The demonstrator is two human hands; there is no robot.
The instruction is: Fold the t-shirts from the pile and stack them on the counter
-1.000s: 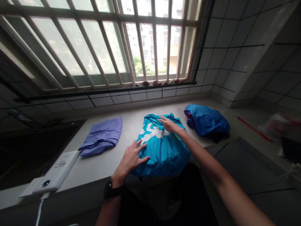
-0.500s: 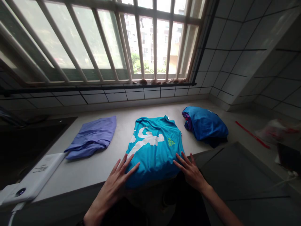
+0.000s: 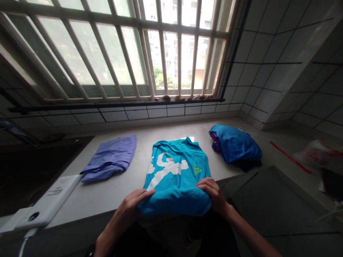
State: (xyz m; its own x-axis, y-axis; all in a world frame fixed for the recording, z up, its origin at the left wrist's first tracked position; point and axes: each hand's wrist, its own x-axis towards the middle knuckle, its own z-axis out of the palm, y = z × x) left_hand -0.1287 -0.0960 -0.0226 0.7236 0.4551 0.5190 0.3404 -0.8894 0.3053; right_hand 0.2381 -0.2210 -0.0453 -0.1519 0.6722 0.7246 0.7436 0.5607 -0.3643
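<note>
A turquoise shirt (image 3: 174, 178) with a white figure print and a small yellow-green logo lies at the counter's front edge, its near part bent into a rounded fold. My left hand (image 3: 134, 201) is closed on the left end of that fold, thumb and fingers round the cloth. On the right end, my right hand (image 3: 213, 192) grips the fabric with curled fingers. The undersides of both hands are partly hidden by the shirt.
A folded purple garment (image 3: 111, 157) lies left on the counter (image 3: 107, 198), near a white power strip-like device (image 3: 53, 200) and the dark sink (image 3: 32, 167). A blue bundle of clothes (image 3: 235, 146) sits right; beyond it are a red strip (image 3: 291, 157) and a plastic bag (image 3: 318, 153).
Both hands went from lying spread on the shirt to gripping its near sides. The shirt's near part has been drawn up into a fold. The view has shifted slightly.
</note>
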